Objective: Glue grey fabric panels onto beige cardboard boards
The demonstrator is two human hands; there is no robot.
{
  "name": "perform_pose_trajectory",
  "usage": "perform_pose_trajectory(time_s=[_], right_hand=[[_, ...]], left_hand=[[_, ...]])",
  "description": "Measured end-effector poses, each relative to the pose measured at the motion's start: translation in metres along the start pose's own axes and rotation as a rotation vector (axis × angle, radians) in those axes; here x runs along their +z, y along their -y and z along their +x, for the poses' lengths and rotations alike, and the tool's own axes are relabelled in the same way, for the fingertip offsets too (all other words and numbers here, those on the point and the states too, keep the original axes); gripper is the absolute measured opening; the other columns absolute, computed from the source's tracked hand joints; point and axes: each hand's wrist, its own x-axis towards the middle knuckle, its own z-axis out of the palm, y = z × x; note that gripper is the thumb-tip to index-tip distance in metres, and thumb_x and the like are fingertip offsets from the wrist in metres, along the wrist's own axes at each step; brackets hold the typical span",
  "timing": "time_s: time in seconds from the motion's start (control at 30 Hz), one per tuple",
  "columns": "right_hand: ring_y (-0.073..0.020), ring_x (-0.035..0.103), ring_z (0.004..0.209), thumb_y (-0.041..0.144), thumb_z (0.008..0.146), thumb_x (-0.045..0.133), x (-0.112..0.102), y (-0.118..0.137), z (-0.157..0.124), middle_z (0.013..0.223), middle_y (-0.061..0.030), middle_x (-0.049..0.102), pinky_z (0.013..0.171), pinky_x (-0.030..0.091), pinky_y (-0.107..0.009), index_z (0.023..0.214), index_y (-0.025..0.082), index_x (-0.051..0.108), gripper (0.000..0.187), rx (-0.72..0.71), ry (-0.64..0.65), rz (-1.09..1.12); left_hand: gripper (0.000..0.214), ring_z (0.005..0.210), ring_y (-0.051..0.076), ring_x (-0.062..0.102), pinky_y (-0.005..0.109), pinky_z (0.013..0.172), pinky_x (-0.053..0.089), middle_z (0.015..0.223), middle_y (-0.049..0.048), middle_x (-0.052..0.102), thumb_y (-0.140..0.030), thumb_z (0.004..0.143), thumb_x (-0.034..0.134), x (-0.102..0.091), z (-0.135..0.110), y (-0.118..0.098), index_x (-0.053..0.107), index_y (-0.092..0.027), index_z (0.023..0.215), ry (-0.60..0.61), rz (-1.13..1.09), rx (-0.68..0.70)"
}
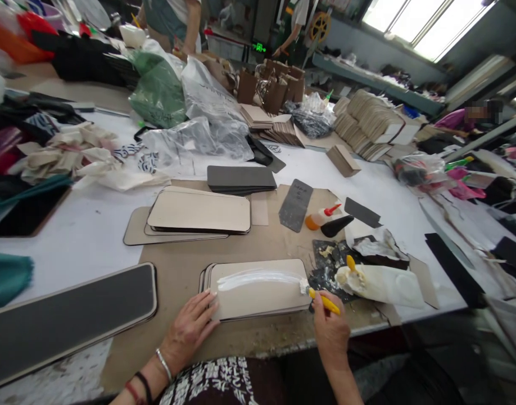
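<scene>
A beige board (258, 301) with rounded corners lies on a small stack of similar boards near the table's front edge. A long white streak of glue (258, 277) runs across its upper half. My left hand (191, 322) rests with fingers stretched out on the board's left end. My right hand (331, 332) is closed around the yellow handle of a glue brush (325, 302), whose white-coated bristles touch the board's right end. Just right of it lies a white plastic bottle (388, 285) on its side, with thick glue and a second yellow handle at its opening.
Another stack of beige boards (201, 211) lies behind, with dark grey boards (241, 178) beyond. A long grey panel (72, 315) lies at left. A red-tipped bottle (315, 220) stands near a grey template (295, 205). Plastic bags (207, 112) and cardboard stacks (367, 124) crowd the back.
</scene>
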Motion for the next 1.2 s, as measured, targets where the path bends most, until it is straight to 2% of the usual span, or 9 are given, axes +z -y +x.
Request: perform_pose_trajectory(time_s=[0.1,0.2,0.3,0.4,0.53,0.63,0.9,1.0,1.2], right_hand=[[-0.0174,0.056,0.078,0.033,0.083,0.043,0.022,0.035,-0.027,0.080,-0.0070,0.059,0.074,0.046,-0.032,0.085,0.019,0.056,0.019,-0.192,0.070,0.058],[-0.0150,0.057,0.078,0.023,0.084,0.042,0.046,0.075,-0.057,0.080,-0.0049,0.059,0.072,0.048,-0.029,0.088,0.021,0.056,0.014,-0.258,0.199,0.194],[-0.0137,0.056,0.079,0.019,0.084,0.043,0.059,0.101,-0.077,0.080,-0.0037,0.058,0.072,0.048,-0.026,0.087,0.021,0.055,0.013,-0.263,0.315,0.351],[-0.0135,0.056,0.078,0.021,0.083,0.044,0.062,0.108,-0.084,0.080,-0.0033,0.058,0.072,0.048,-0.026,0.084,0.020,0.056,0.012,-0.168,0.415,0.446],[-0.0120,0.057,0.064,0.031,0.082,0.047,0.065,0.101,-0.082,0.076,-0.0025,0.058,0.061,0.049,-0.024,0.083,0.018,0.056,0.016,0.081,0.497,0.543],[-0.0118,0.057,0.059,0.036,0.080,0.049,0.068,0.098,-0.074,0.076,-0.0020,0.057,0.060,0.050,-0.025,0.084,0.017,0.054,0.020,0.234,0.438,0.606],[-0.0119,0.057,0.061,0.039,0.079,0.048,0.089,0.109,-0.030,0.076,-0.0008,0.056,0.063,0.048,-0.025,0.082,0.018,0.053,0.022,0.205,0.374,0.650],[-0.0123,0.057,0.059,0.042,0.078,0.048,0.081,0.088,-0.008,0.073,-0.0008,0.058,0.062,0.046,-0.025,0.080,0.018,0.054,0.025,0.197,0.280,0.537],[-0.0170,0.060,0.056,0.054,0.071,0.050,0.032,0.010,0.030,0.064,-0.0036,0.062,0.061,0.046,-0.029,0.082,0.015,0.057,0.041,0.303,-0.003,0.221]], left_hand=[[0.023,0.106,0.020,0.053,0.033,0.086,0.050,0.107,0.0082,0.060,-0.026,0.079,0.052,0.002,-0.001,-0.001,0.057,-0.019,0.100,-0.032,-0.022,-0.033],[0.024,0.103,0.019,0.055,0.032,0.085,0.050,0.106,0.0107,0.058,-0.029,0.080,0.051,0.003,-0.002,-0.002,0.054,-0.016,0.099,-0.057,-0.047,-0.082],[0.023,0.103,0.019,0.056,0.032,0.086,0.050,0.107,0.0122,0.058,-0.030,0.079,0.051,0.003,-0.003,-0.002,0.050,-0.014,0.096,-0.058,-0.079,-0.111],[0.021,0.104,0.020,0.056,0.032,0.085,0.051,0.107,0.0132,0.058,-0.029,0.079,0.051,0.003,-0.005,0.000,0.049,-0.014,0.094,-0.061,-0.103,-0.115],[0.021,0.103,0.020,0.056,0.033,0.083,0.052,0.104,0.0127,0.059,-0.030,0.080,0.051,0.004,-0.007,0.002,0.049,-0.014,0.094,-0.072,-0.133,-0.108],[0.021,0.102,0.021,0.057,0.032,0.082,0.053,0.102,0.0122,0.061,-0.031,0.079,0.051,0.002,-0.006,0.003,0.050,-0.015,0.093,-0.092,-0.148,-0.103],[0.017,0.099,0.021,0.058,0.031,0.081,0.053,0.097,0.0106,0.063,-0.029,0.077,0.054,-0.003,0.001,0.003,0.055,-0.015,0.087,-0.093,-0.120,-0.050],[0.016,0.098,0.021,0.059,0.031,0.081,0.053,0.097,0.0099,0.063,-0.029,0.077,0.054,-0.004,0.002,0.004,0.056,-0.015,0.087,-0.098,-0.106,-0.033],[0.016,0.098,0.021,0.059,0.032,0.081,0.053,0.099,0.0103,0.062,-0.028,0.077,0.055,0.001,0.000,0.004,0.055,-0.015,0.087,-0.099,-0.111,-0.031]])
